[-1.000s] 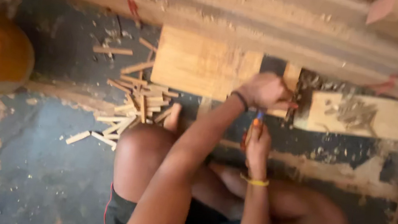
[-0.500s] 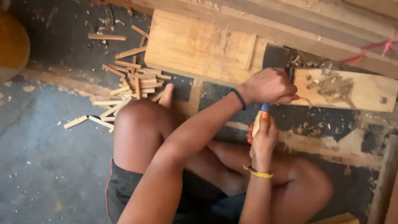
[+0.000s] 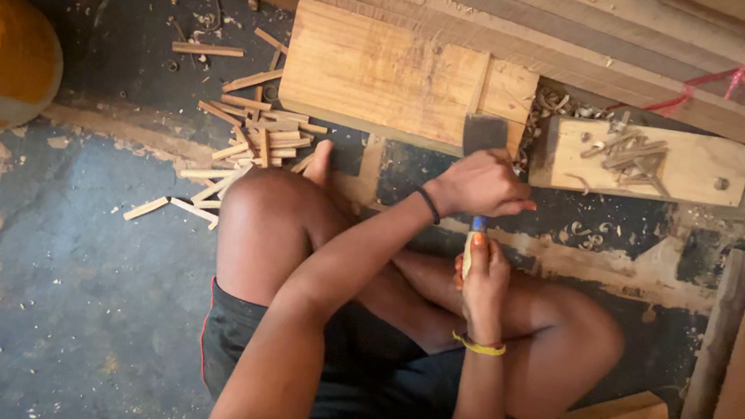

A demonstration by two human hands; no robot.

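Chisel (image 3: pixel 484 136) shaft under left hand (image 3: pixel 480 183)

Chisel (image 3: pixel 481 157): dull grey metal blade, matt; handle glossy plastic, yellow with blue band. Wood block (image 3: pixel 398 80): pale raw timber, sawn, unfinished. Small plank (image 3: pixel 681 167): same bare wood, carries metal bits. Offcut sticks (image 3: pixel 249 137): rough split wood. Floor (image 3: pixel 78 296): matt dark concrete, worn, patchy. Shorts (image 3: pixel 353 368): black cloth.

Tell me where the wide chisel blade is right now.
In the head view, the chisel blade is centre-top, just beyond the left hand, against the near edge of the wooden block.
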